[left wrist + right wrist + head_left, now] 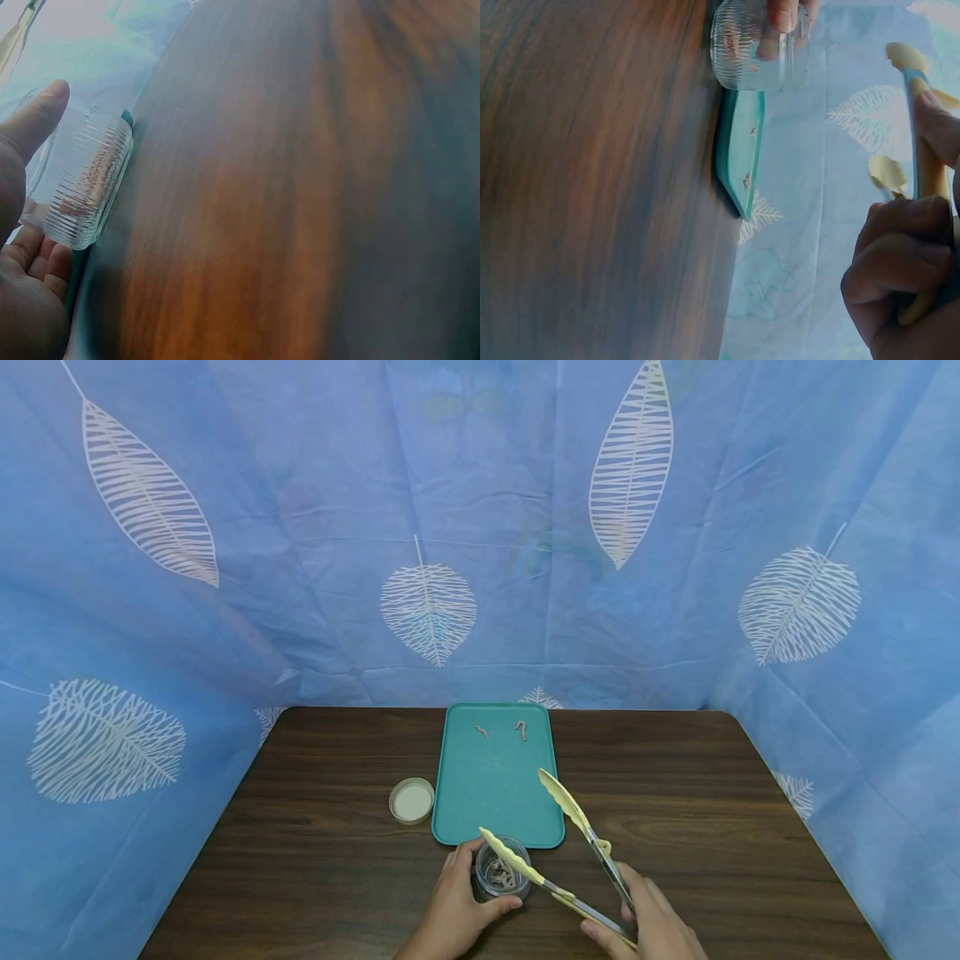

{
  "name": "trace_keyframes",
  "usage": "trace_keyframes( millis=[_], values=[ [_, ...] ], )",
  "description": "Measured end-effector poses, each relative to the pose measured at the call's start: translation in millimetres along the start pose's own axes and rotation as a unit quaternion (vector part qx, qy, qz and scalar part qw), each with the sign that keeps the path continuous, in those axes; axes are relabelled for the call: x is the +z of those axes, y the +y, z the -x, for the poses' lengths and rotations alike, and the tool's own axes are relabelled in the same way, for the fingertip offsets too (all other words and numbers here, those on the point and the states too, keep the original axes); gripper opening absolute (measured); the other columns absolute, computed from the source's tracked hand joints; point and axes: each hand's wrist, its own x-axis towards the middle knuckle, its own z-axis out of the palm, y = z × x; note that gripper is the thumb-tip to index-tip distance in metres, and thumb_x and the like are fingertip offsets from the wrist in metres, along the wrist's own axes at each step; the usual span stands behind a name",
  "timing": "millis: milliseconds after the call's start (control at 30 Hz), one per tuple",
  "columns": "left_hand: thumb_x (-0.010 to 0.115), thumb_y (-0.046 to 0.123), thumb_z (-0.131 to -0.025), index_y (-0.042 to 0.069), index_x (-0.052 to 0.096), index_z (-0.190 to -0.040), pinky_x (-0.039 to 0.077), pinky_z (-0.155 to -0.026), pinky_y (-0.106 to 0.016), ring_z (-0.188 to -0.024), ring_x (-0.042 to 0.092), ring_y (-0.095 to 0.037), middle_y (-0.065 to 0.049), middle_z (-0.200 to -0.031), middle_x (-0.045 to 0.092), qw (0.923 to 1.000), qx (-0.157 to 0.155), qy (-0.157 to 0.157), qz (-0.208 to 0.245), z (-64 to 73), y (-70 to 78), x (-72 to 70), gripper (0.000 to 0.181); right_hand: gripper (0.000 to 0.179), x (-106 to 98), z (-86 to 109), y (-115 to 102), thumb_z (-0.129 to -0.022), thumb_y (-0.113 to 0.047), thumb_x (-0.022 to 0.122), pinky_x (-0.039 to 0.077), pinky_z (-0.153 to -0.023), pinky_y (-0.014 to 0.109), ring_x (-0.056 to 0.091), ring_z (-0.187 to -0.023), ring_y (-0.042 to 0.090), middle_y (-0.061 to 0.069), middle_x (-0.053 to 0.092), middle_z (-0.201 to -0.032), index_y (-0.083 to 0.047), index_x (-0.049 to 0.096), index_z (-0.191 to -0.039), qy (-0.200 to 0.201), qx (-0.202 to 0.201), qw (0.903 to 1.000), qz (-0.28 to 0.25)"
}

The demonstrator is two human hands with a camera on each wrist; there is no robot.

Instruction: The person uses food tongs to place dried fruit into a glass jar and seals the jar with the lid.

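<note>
A small clear ribbed jar [514, 841] stands on the table just in front of the tray, with pale, worm-like pieces [501, 875] at its bottom. My left hand [456, 902] grips the jar's left side, thumb toward the front and fingers behind. In my right hand [660, 920] is a pair of tongs [567, 802] with pale yellow scalloped tips and metal arms. The arms are spread wide with nothing between them: one tip lies above the jar's mouth, the other over the tray's right edge. In the right wrist view, curled fingers [900, 262] wrap the tongs' handle.
A teal tray [495, 789] lies behind the jar, with two thin pinkish curled pieces [522, 728] near its far end. Left of the tray is a round lid [412, 802] with a pale inside. The dark wooden table [330, 827] meets blue leaf-printed cloth [315, 568] at back and sides.
</note>
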Motion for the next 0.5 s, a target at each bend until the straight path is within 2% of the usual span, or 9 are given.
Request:
trace_keyframes(
  millis=[100,167,267,433,500],
  values=[
    [0.096,0.051,-0.078,0.008,0.051,-0.151,0.052,-0.113,-0.058,-0.138,0.058,-0.035,-0.012,-0.148,0.059,1.0,0.004,0.002,-0.005,0.1,0.3,0.2,0.095,0.092,2,-0.4,0,-0.088,-0.056,0.088,0.046,-0.061,0.029,0.054,-0.073,0.009,0.0,0.062,-0.102,-0.01,0.046,-0.155,-0.005,-0.001,0.9992,-0.039],
    [0.096,0.052,-0.078,0.008,0.051,-0.151,0.053,-0.113,-0.056,-0.138,0.058,-0.034,-0.011,-0.148,0.059,0.9999,0.009,0.006,-0.008,0.1,0.5,0.4,0.096,0.088,4,-0.4,-1,-0.091,-0.053,0.085,0.038,-0.057,0.024,0.044,-0.064,0.008,-0.003,0.057,-0.094,-0.009,0.042,-0.155,-0.002,0.0,0.9983,-0.059],
    [0.095,0.052,-0.078,0.009,0.051,-0.151,0.053,-0.113,-0.053,-0.137,0.058,-0.033,-0.01,-0.149,0.06,0.9998,0.015,0.01,-0.011,-0.5,0.3,0.6,0.096,0.086,6,-3.1,-2,-0.096,-0.049,0.082,0.035,-0.054,0.022,0.039,-0.058,0.006,-0.004,0.056,-0.09,-0.008,0.037,-0.156,0.002,-0.002,0.9969,-0.079],
    [0.095,0.051,-0.079,0.01,0.051,-0.152,0.053,-0.113,-0.052,-0.137,0.058,-0.032,-0.01,-0.15,0.059,0.9999,0.01,0.007,-0.008,-1.2,0.4,0.0,0.095,0.091,1,-15.2,-4,-0.095,-0.045,0.084,0.039,-0.057,0.026,0.047,-0.062,0.012,0.001,0.062,-0.093,-0.007,0.034,-0.159,-0.004,0.01,0.9955,-0.094],
    [0.095,0.052,-0.079,0.011,0.05,-0.152,0.053,-0.114,-0.053,-0.138,0.058,-0.032,-0.01,-0.15,0.059,1.0,0.004,0.004,-0.008,-1.5,0.9,-0.6,0.095,0.092,-2,-21.3,-5,-0.094,-0.048,0.084,0.046,-0.06,0.03,0.063,-0.069,0.017,0.005,0.07,-0.095,-0.006,0.035,-0.159,0.003,0.008,0.996,-0.089]
  ],
)
